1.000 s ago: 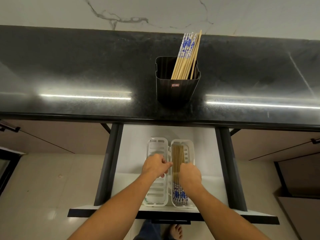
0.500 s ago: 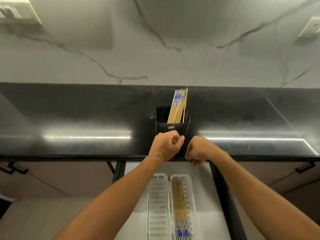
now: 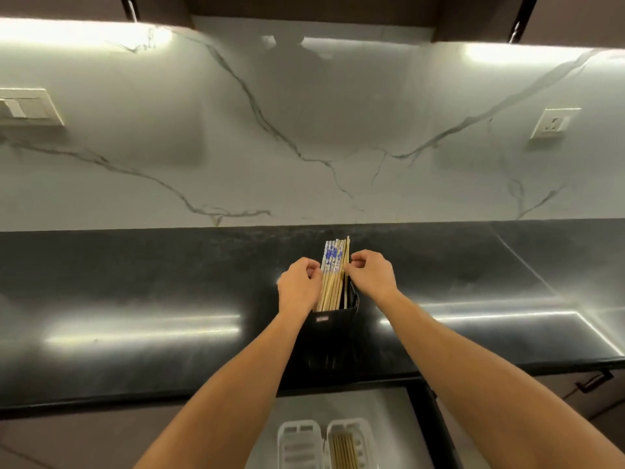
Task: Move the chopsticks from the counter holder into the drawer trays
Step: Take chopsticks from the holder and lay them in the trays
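Note:
A bundle of wooden chopsticks [image 3: 333, 275] with blue-and-white tops stands upright in a black holder [image 3: 333, 330] on the dark counter. My left hand [image 3: 299, 287] curls against the bundle's left side, fingertips on the patterned tops. My right hand [image 3: 370, 275] pinches the rightmost sticks from the other side. Below the counter edge the open drawer [image 3: 389, 421] shows two white trays. The left tray [image 3: 297, 438] holds nothing that I can see. In the right tray [image 3: 363, 434] lie several chopsticks [image 3: 345, 451].
The black counter [image 3: 169, 299] runs the full width under a marble backsplash. A switch plate [image 3: 30, 108] sits on the wall at left and a socket [image 3: 554, 123] at right. A dark drawer rail [image 3: 436, 431] borders the trays on the right.
Both hands rose from the drawer's right tray to the counter and now close on the chopsticks in the holder. The camera tilted upward, so most of the drawer left the view.

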